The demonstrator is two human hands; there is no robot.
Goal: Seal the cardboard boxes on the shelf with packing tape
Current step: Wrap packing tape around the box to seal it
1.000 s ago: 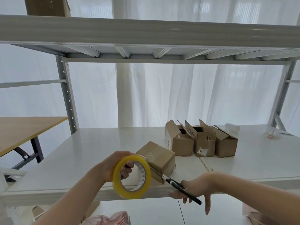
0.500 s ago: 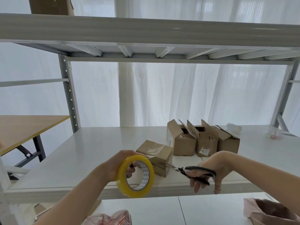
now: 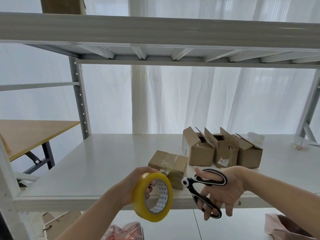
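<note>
Since half a second ago my right hand (image 3: 223, 189) has spread the scissors (image 3: 192, 183) handles wide. My left hand (image 3: 136, 184) grips the tape roll (image 3: 152, 196), just near of the taped box (image 3: 168, 161) on the shelf (image 3: 103, 163).

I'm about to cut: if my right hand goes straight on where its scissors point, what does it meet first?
The scissors in the right hand point at the tape strip stretched from the tape roll to the closed box; likely that first, then the box. Depth is unclear.
</note>
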